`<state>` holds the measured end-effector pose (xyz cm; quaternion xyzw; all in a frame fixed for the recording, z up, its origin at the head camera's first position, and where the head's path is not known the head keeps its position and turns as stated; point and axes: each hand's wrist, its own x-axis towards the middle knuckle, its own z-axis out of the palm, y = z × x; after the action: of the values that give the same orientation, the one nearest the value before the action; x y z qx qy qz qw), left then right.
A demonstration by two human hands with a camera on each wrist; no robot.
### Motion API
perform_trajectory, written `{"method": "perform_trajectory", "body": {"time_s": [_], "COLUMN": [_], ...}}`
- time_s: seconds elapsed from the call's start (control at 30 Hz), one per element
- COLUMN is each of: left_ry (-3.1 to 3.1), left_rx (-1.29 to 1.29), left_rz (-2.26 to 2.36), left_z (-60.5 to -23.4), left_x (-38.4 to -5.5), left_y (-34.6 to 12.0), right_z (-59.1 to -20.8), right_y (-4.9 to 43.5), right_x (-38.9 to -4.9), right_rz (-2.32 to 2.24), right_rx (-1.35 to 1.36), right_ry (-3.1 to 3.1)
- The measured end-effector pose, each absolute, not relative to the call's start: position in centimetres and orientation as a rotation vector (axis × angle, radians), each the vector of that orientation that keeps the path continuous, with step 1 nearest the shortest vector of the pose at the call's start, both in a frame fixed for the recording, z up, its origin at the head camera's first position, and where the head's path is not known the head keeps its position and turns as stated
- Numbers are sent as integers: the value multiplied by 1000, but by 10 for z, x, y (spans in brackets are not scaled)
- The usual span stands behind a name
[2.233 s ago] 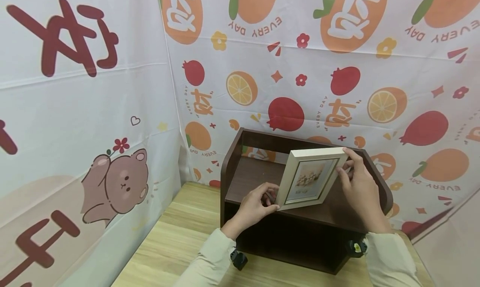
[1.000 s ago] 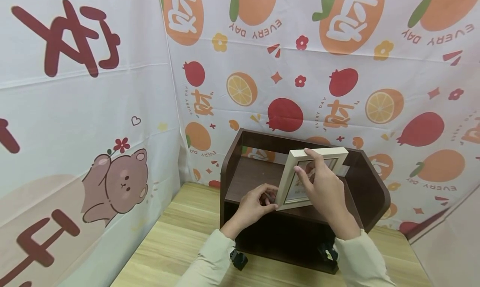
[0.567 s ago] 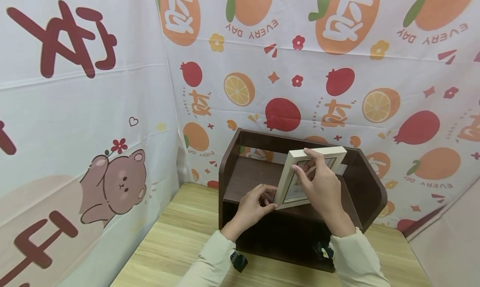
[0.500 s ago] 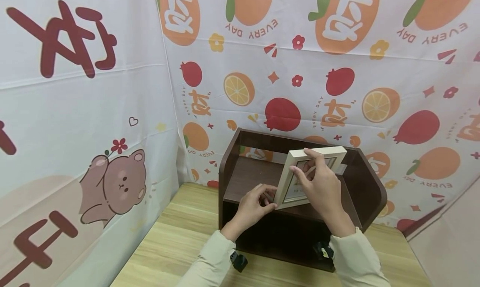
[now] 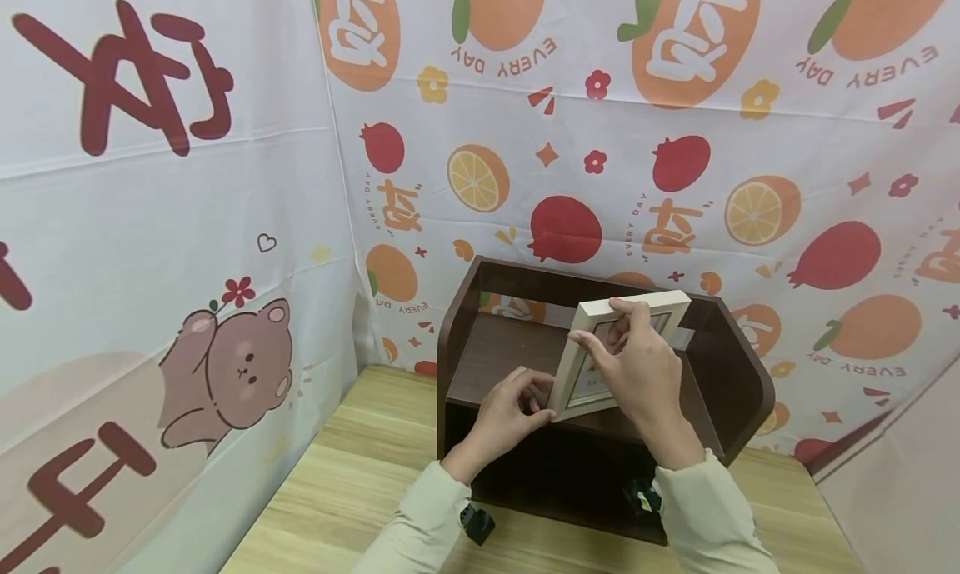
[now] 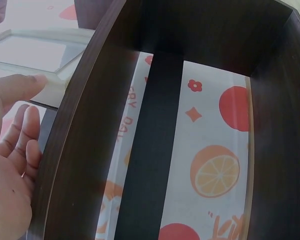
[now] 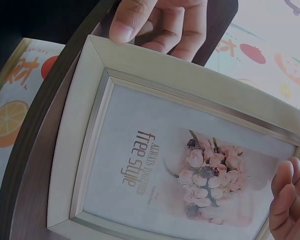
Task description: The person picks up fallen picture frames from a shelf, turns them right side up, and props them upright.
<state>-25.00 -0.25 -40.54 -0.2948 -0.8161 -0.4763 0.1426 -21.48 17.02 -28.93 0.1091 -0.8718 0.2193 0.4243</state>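
A cream picture frame [image 5: 660,302] stands tilted on the upper deck of a dark brown desktop shelf [image 5: 502,349]. My left hand [image 5: 506,411] pinches its lower left corner, thumb at the front and the other fingers at its side. My right hand [image 5: 647,382] reaches across the front and holds the top left part, index finger on the top edge and thumb at the left edge. In the right wrist view, the frame's glass [image 7: 120,195] covers a print of pale pink flowers with "free style" lettering. The right hand hides much of the print in the head view.
The shelf's raised side panel [image 5: 731,374] stands right of the frame, with an open dark compartment [image 5: 555,482] below the deck. It sits on a wood-grain table [image 5: 352,449]. Fruit-printed cloth [image 5: 420,124] hangs behind, and bear-printed cloth [image 5: 150,249] hangs at the left.
My right hand has moved left from the frame's upper right corner across its front to the top left. Its thumb has just shifted onto the left edge. The left hand stays put.
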Motion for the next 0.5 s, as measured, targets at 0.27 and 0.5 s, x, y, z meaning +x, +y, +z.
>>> {"method": "perform_trajectory", "body": {"time_s": [0.27, 0.5], "left_ry": [-2328, -2326], "left_rx": [-885, -924], "left_rz": [-1404, -1425], "left_z": [-405, -405], "left_x": [-247, -244], "left_y": [0, 2], "right_z": [-289, -287], "right_y": [171, 174], "right_x": [-215, -212], "right_rz": [576, 584], "right_rx": [266, 297], "right_ry": [-2200, -2218]}}
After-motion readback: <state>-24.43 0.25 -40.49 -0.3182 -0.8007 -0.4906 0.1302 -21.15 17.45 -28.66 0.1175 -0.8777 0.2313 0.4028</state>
